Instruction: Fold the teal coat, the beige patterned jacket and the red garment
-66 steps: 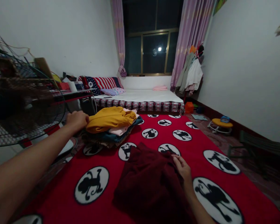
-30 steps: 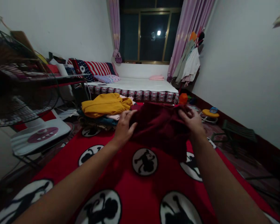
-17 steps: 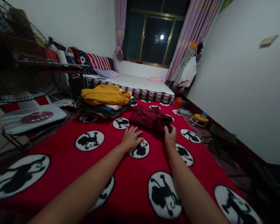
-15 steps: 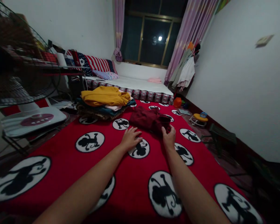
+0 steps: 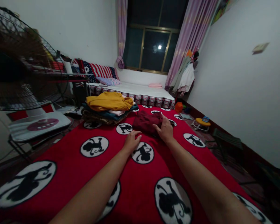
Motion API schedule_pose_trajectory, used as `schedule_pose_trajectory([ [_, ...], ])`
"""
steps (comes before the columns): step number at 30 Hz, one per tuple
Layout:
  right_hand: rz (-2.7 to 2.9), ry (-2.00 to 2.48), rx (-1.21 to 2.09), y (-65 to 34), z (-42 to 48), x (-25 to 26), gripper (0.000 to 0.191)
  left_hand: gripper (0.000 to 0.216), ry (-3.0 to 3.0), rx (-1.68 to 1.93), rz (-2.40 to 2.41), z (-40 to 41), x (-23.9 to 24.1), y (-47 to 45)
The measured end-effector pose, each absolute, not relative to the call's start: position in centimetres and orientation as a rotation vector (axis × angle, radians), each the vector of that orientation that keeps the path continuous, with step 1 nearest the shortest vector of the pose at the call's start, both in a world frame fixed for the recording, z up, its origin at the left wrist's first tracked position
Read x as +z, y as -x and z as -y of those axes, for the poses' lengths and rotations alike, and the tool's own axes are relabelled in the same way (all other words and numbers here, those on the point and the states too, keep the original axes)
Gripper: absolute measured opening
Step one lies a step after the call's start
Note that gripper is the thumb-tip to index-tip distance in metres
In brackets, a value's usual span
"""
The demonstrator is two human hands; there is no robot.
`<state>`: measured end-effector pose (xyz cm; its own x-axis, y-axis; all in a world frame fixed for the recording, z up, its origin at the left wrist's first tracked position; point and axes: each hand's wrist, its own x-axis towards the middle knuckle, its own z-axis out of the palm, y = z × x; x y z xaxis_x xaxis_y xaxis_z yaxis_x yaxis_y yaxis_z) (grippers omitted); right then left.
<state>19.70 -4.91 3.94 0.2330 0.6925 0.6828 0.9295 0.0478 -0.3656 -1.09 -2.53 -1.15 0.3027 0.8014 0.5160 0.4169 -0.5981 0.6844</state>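
A dark maroon garment [image 5: 146, 121], folded into a compact bundle, lies on the red blanket [image 5: 70, 183] with its monkey-print circles. My right hand [image 5: 165, 129] rests on the bundle's right end, thumb apart from the extended fingers. Just short of the garment's near left edge, my left hand [image 5: 132, 141] lies on the blanket with fingers slightly bent and thumb apart; nothing shows in it. The garment's exact kind is unclear. To its left sits a pile of folded clothes with a mustard-yellow garment [image 5: 109, 101] on top.
A fan [image 5: 21, 68] stands close on the left, beside a cluttered table. Beyond the blanket is a low bed [image 5: 140, 88] under the window. Along the right wall are a yellow-topped stool [image 5: 202, 122], a dark folding stool [image 5: 227, 140] and hanging clothes [image 5: 186, 76].
My right hand has moved from gripping the garment's right end to lying over it. That end, with its dark opening, is now folded inward. My left hand stays near the front edge.
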Motion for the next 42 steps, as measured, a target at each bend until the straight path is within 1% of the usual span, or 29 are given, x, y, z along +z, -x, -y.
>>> schedule_pose_trajectory([
  [1, 1.468, 1.760, -0.274, -20.0, 4.1, 4.4, 0.080, 0.022, -2.136, 1.240, -1.084, 2.5, -1.2, 1.1],
  [2, 1.414, 1.800, -0.170, -20.2, 3.4, 4.9, 0.078, 0.022, -2.119, 1.258, -1.084, 2.4, -1.2, 1.1],
  [3, 1.372, 1.820, -0.077, -20.5, 2.7, 5.4, 0.068, 0.022, -2.100, 1.278, -1.088, 2.3, -1.2, 1.1],
  [5, 1.344, 1.795, 0.032, -20.6, 1.9, 6.7, 0.037, 0.025, -2.056, 1.320, -1.108, 2.1, -1.3, 1.1],
  [6, 1.340, 1.767, 0.036, -20.3, 1.9, 7.4, 0.025, 0.026, -2.024, 1.349, -1.123, 2.0, -1.3, 1.1],
  [7, 1.338, 1.721, 0.008, -19.8, 2.2, 8.1, 0.020, 0.028, -1.978, 1.390, -1.138, 1.8, -1.3, 1.1],
  [10, 1.448, 1.457, -0.059, -16.6, 5.7, 9.9, 0.025, 0.031, -1.740, 1.582, -1.180, 1.2, -1.1, 1.5],
  [11, 1.587, 1.335, -0.005, -15.2, 7.7, 10.3, 0.023, 0.030, -1.642, 1.653, -1.192, 1.0, -1.1, 1.7],
  [12, 1.789, 1.254, 0.127, -13.9, 9.9, 10.6, 0.020, 0.031, -1.549, 1.709, -1.203, 0.8, -1.0, 1.9],
  [15, 2.472, 1.018, 0.830, -10.9, 16.2, 10.7, 0.013, 0.033, -1.338, 1.772, -1.240, 0.5, -0.8, 2.5],
  [16, 2.537, 0.988, 0.943, -10.5, 17.4, 10.6, 0.013, 0.034, -1.296, 1.765, -1.247, 0.5, -0.7, 2.6],
  [17, 2.533, 1.005, 0.977, -10.5, 18.0, 10.4, 0.015, 0.035, -1.270, 1.757, -1.250, 0.5, -0.7, 2.7],
  [18, 2.446, 1.071, 0.898, -10.7, 17.8, 10.1, 0.017, 0.035, -1.262, 1.751, -1.248, 0.5, -0.6, 2.7],
  [19, 2.311, 1.159, 0.742, -11.2, 17.0, 9.8, 0.019, 0.034, -1.266, 1.747, -1.242, 0.5, -0.7, 2.7],
  [21, 2.014, 1.309, 0.340, -12.8, 14.1, 8.9, 0.021, 0.033, -1.295, 1.747, -1.222, 0.5, -0.7, 2.7],
  [22, 1.918, 1.362, 0.155, -13.7, 12.2, 8.4, 0.026, 0.033, -1.309, 1.748, -1.218, 0.5, -0.7, 2.6],
  [23, 1.854, 1.426, 0.017, -14.7, 10.3, 7.8, 0.035, 0.033, -1.320, 1.749, -1.219, 0.5, -0.7, 2.6],
  [25, 1.747, 1.560, -0.103, -16.3, 7.1, 6.5, 0.055, 0.032, -1.347, 1.754, -1.231, 0.6, -0.7, 2.6],
  [28, 1.616, 1.734, -0.108, -17.8, 4.3, 4.5, 0.080, 0.032, -1.489, 1.787, -1.196, 1.2, -0.2, 2.5],
  [29, 1.593, 1.783, -0.096, -18.0, 3.9, 4.0, 0.086, 0.033, -1.592, 1.794, -1.148, 1.5, 0.0, 2.4],
  [30, 1.591, 1.826, -0.082, -18.1, 3.7, 3.4, 0.087, 0.033, -1.724, 1.783, -1.082, 1.9, 0.2, 2.3],
  [31, 1.608, 1.861, -0.069, -18.1, 3.6, 3.0, 0.081, 0.032, -1.869, 1.752, -1.010, 2.3, 0.4, 2.2],
  [32, 1.638, 1.881, -0.060, -18.1, 3.6, 2.6, 0.068, 0.030, -2.009, 1.703, -0.946, 2.6, 0.5, 2.1],
  [34, 1.723, 1.842, -0.051, -18.2, 3.8, 2.2, 0.033, 0.027, -2.226, 1.569, -0.885, 3.1, 0.6, 1.9],
  [35, 1.739, 1.779, -0.046, -18.5, 3.9, 2.2, 0.020, 0.026, -2.290, 1.503, -0.894, 3.2, 0.5, 1.8],
  [36, 1.705, 1.701, -0.040, -18.9, 4.0, 2.2, 0.015, 0.026, -2.328, 1.450, -0.917, 3.3, 0.5, 1.8],
  [37, 1.617, 1.621, -0.032, -19.6, 4.3, 2.2, 0.017, 0.027, -2.349, 1.409, -0.943, 3.4, 0.4, 1.7],
  [39, 1.300, 1.526, -0.048, -21.6, 5.0, 2.1, 0.027, 0.025, -2.371, 1.353, -0.977, 3.4, 0.2, 1.7],
  [42, 0.817, 1.590, -0.191, -25.5, 7.0, 1.4, 0.038, 0.021, -2.383, 1.309, -1.025, 3.2, 0.0, 1.7],
])
